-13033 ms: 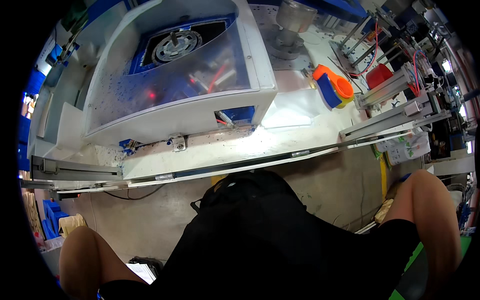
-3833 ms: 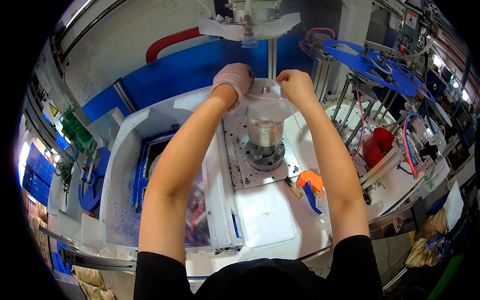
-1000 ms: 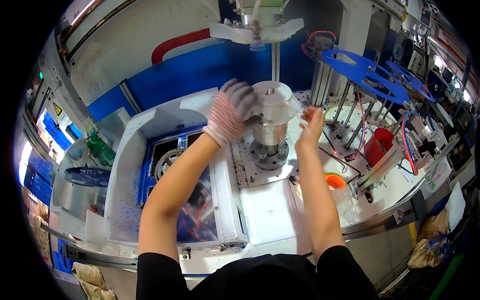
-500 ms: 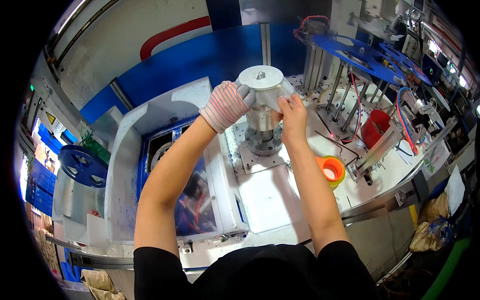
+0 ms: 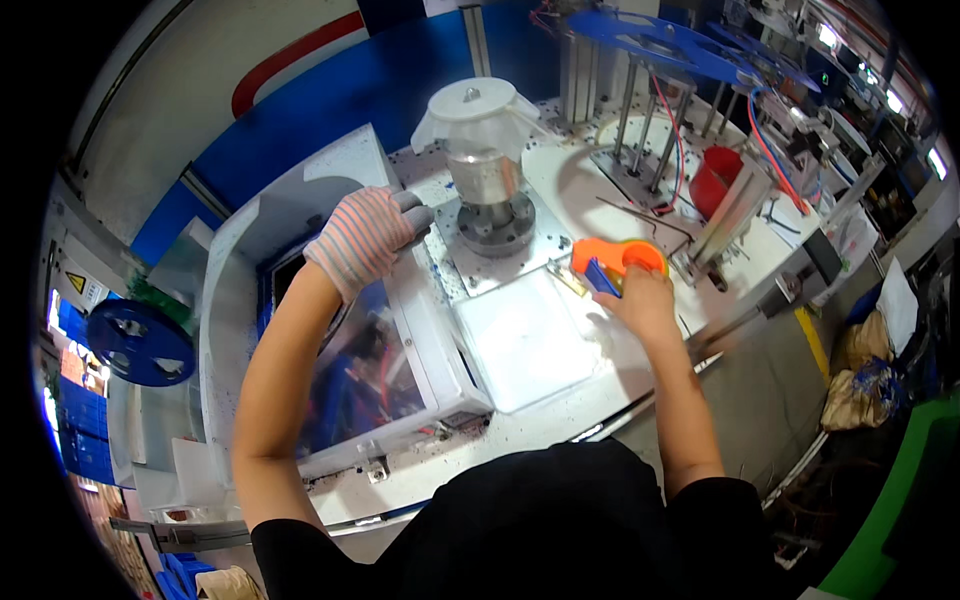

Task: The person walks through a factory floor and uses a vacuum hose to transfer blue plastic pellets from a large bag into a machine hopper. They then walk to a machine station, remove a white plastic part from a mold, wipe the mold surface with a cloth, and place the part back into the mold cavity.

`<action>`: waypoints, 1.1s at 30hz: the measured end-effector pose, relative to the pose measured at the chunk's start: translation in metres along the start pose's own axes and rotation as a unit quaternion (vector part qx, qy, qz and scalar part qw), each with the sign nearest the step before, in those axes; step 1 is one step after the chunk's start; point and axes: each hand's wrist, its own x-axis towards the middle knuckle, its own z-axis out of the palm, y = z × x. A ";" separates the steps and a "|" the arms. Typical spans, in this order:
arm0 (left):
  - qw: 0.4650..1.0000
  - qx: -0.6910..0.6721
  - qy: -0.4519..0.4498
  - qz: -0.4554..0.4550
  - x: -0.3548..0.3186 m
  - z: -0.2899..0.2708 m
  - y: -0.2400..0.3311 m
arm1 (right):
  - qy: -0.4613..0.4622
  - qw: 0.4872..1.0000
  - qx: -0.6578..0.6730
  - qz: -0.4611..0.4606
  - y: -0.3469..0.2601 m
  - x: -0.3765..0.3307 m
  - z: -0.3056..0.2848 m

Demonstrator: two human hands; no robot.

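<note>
My right hand (image 5: pixel 642 300) grips an orange tape dispenser (image 5: pixel 596 256) with a blue part at its front, low over the white worktop. Thumb and fingers are closed round it. My left hand (image 5: pixel 362 240), in a striped glove with grey fingertips, hovers by the edge of the white machine housing. Its fingers are loosely bent and slightly apart, with nothing seen in them. Beyond both hands stands a metal cylinder (image 5: pixel 484 178) on a round flanged base. A white disc lid (image 5: pixel 470 97) tops it, and thin translucent sheeting (image 5: pixel 440 130) hangs flared from under the lid.
A white square panel (image 5: pixel 525 345) lies on the worktop in front of the cylinder. At the right are a red cup (image 5: pixel 714 182), hex keys (image 5: pixel 650 222) and blue reel plates (image 5: pixel 660 42) on posts. The white housing (image 5: pixel 400 320) with a clear cover stands left.
My right hand has left the sheeting and come down right to hold the tape dispenser. My left hand has let go at the lid and drawn back left. The view has shifted.
</note>
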 end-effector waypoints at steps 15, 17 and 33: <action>0.832 -0.541 0.045 -0.115 0.013 -0.052 0.085 | 0.249 0.811 0.484 -0.216 -0.019 -0.051 -0.061; 0.711 -0.694 -0.013 -0.116 0.022 -0.038 0.088 | 0.201 0.811 0.494 -0.241 -0.027 -0.070 -0.069; 0.717 -0.595 0.201 -0.303 -0.014 -0.080 0.067 | -0.032 0.882 0.434 -0.179 -0.069 -0.103 -0.127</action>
